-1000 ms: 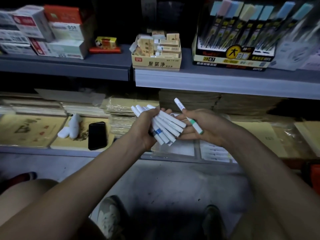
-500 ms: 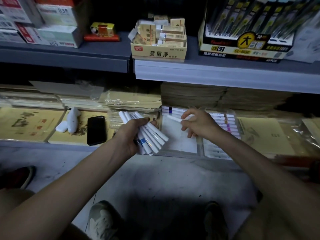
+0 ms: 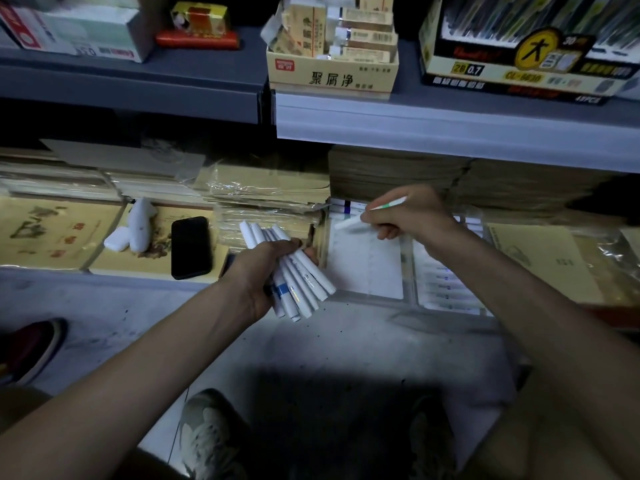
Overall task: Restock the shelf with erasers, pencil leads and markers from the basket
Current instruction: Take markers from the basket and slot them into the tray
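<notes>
My left hand (image 3: pixel 266 271) grips a bundle of several white markers (image 3: pixel 298 271), fanned out, in front of the lower shelf. My right hand (image 3: pixel 405 216) holds a single white marker with a green band (image 3: pixel 375 211) over a clear marker tray (image 3: pixel 367 261) on the lower shelf. A few markers (image 3: pixel 346 205) lie at the tray's far end. On the upper shelf stand a yellow box of erasers (image 3: pixel 332 69) and a black display box of pencil leads (image 3: pixel 519 60). The basket is out of view.
A black phone (image 3: pixel 190 247) and a white device (image 3: pixel 136 228) lie on paper stacks at the lower left. A second clear tray with markers (image 3: pixel 446 282) sits to the right. White boxes (image 3: pixel 76 32) fill the upper left shelf. My shoes (image 3: pixel 211 434) are on the floor.
My right hand took one green-banded marker away from the bundle and carried it down over the clear tray. My left hand lowered the bundle slightly. The view tilted downward.
</notes>
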